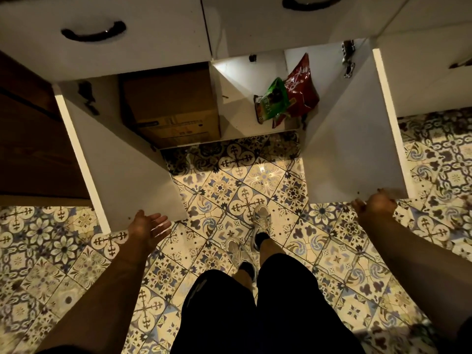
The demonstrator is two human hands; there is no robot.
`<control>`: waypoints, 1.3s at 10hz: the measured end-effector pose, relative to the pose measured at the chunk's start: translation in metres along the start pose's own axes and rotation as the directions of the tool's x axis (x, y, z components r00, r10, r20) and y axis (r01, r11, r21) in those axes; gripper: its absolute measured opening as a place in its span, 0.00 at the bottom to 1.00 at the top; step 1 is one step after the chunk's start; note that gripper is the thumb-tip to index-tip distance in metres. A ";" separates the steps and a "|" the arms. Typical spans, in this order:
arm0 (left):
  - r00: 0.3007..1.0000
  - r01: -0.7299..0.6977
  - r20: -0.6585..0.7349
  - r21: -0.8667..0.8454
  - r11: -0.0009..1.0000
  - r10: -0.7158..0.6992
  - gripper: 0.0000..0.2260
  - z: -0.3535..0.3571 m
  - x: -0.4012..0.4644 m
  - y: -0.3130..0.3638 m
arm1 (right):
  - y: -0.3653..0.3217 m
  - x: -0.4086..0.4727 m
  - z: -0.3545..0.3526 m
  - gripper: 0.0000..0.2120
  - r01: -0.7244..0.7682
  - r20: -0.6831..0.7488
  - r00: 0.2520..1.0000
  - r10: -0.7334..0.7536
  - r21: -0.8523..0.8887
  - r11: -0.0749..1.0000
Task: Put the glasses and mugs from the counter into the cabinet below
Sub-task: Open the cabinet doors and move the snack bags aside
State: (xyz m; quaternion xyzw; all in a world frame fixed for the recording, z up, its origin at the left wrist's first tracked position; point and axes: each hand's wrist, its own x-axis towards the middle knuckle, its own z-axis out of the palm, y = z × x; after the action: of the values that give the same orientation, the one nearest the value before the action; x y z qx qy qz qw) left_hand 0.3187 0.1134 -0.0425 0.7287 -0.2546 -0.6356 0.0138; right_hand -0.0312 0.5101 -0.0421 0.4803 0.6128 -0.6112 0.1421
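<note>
Glasses and mugs: none in sight, presumably on the counter above, out of frame. Probably hard, smooth, breakable; best taken around the body or by a mug's handle, one per hand. Nearest, left hand (149,224) open, palm up, empty, at the outer edge of the white left cabinet door (122,159). Right hand (375,204) curled loosely over the outer edge of the white right cabinet door (350,139). Beyond, white open cabinet (240,75) holding a brown cardboard box (171,106) and green and red snack bags (288,95), with bare shelf between.
</note>
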 end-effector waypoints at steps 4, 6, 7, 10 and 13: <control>0.983 -0.176 0.112 0.361 0.916 0.144 0.12 0.085 -0.001 0.013 | 0.000 0.004 -0.005 0.21 0.099 -0.018 0.995 -0.100 -0.028 0.995; 0.969 -0.246 0.091 0.482 0.841 0.231 0.10 0.106 0.015 0.024 | 0.013 0.021 0.000 0.24 0.177 0.123 0.982 -0.140 -0.374 0.910; 0.959 -0.283 0.139 0.522 0.805 0.247 0.11 0.122 0.014 0.023 | 0.028 0.023 0.007 0.27 0.171 0.158 0.982 -0.108 -0.473 0.864; 0.916 -0.386 0.340 0.609 0.692 0.212 0.10 0.202 0.031 0.011 | 0.087 0.044 0.062 0.25 0.208 0.244 0.968 -0.063 -0.629 0.749; 0.897 -0.421 0.390 0.614 0.668 0.207 0.08 0.287 0.095 -0.006 | 0.123 0.134 0.128 0.34 0.225 0.329 0.944 -0.009 -0.625 0.747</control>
State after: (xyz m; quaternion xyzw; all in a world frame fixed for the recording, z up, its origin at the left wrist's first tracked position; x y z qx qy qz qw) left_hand 0.0588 0.1687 -0.1870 0.5256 -0.5926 -0.5826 -0.1824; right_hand -0.0571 0.4268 -0.2470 0.2597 0.7874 -0.4321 0.3547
